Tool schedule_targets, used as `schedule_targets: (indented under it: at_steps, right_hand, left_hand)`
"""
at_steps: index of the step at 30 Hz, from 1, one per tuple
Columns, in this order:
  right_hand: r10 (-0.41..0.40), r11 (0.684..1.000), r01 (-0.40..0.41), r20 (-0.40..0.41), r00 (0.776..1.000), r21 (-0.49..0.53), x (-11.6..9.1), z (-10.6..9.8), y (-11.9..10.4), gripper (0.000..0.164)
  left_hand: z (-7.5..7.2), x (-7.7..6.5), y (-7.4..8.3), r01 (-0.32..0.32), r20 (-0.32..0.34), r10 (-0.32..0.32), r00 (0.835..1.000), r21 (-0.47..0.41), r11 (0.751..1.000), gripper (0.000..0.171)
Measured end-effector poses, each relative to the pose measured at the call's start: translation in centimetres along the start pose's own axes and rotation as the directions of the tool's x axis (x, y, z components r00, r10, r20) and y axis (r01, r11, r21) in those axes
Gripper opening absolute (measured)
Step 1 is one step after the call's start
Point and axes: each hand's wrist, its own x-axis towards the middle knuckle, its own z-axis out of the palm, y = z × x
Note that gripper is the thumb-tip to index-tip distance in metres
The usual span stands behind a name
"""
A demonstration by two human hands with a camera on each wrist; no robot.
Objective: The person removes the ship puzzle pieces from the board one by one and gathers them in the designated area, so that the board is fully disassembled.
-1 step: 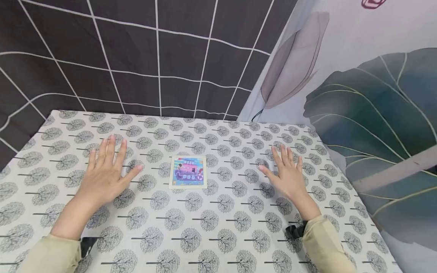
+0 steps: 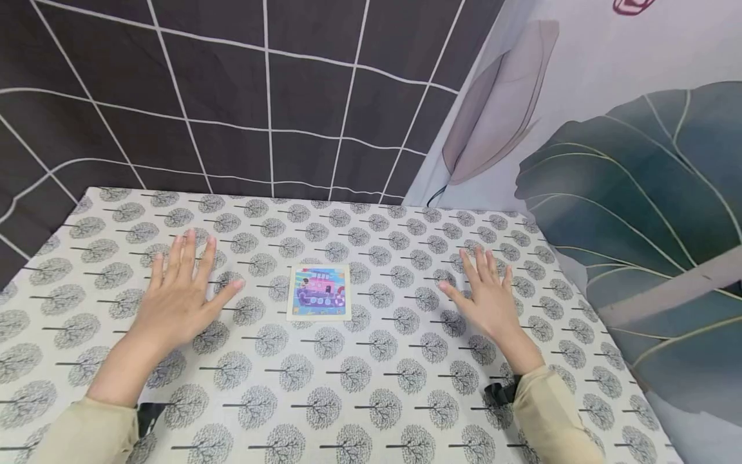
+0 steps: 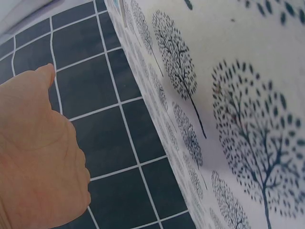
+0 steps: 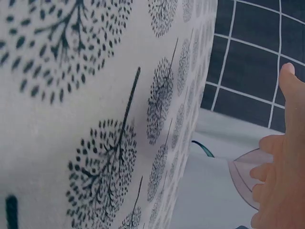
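Observation:
In the head view a small square picture puzzle (image 2: 320, 293) with a pale border lies flat on the table, showing a pink and purple ship. My left hand (image 2: 176, 293) is to the left of it, palm down, fingers straight and spread, thumb pointing toward the picture. On the other side, farther off, my right hand (image 2: 489, 296) is spread the same way. Neither hand holds anything. The left wrist view shows the left palm (image 3: 40, 152) above the cloth, and the right wrist view has the right hand (image 4: 286, 162) at its right edge.
A white cloth (image 2: 353, 374) printed with grey trees covers the table. Behind it hangs a dark curtain with a white grid (image 2: 232, 90). A pale leaf-patterned curtain (image 2: 632, 193) hangs along the right side. Dark straps (image 2: 503, 392) sit at the wrists.

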Motion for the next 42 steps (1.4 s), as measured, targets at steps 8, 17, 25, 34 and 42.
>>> schedule_targets:
  at_steps: [8,17,25,34,42]
  right_hand:
    - [-0.017,1.000,0.016,0.057,0.998,0.020,0.1,1.0,-0.8,0.080]
    - [-0.159,0.970,0.130,0.134,0.978,0.203,2.1,2.8,-3.4,0.077]
    - [-0.251,0.924,0.184,0.171,0.953,0.334,4.9,3.5,-7.5,0.068]
    - [-0.363,0.858,0.288,0.104,0.926,0.425,7.0,3.6,-11.4,0.056]
    - [-0.424,0.822,0.327,0.118,0.898,0.466,9.0,3.9,-13.9,0.034]
  left_hand:
    - [0.8,-0.4,0.0,0.005,0.055,-0.002,0.999,-0.047,0.999,0.075]
    - [1.6,0.8,2.3,-0.141,0.125,0.174,0.977,-0.236,0.961,0.053]
    - [2.9,2.5,5.6,-0.292,0.116,0.331,0.936,-0.265,0.919,0.038]
    - [2.9,3.4,7.2,-0.352,0.087,0.375,0.923,-0.207,0.913,0.037]
    - [3.5,4.2,8.0,-0.352,0.180,0.391,0.903,-0.212,0.912,0.045]
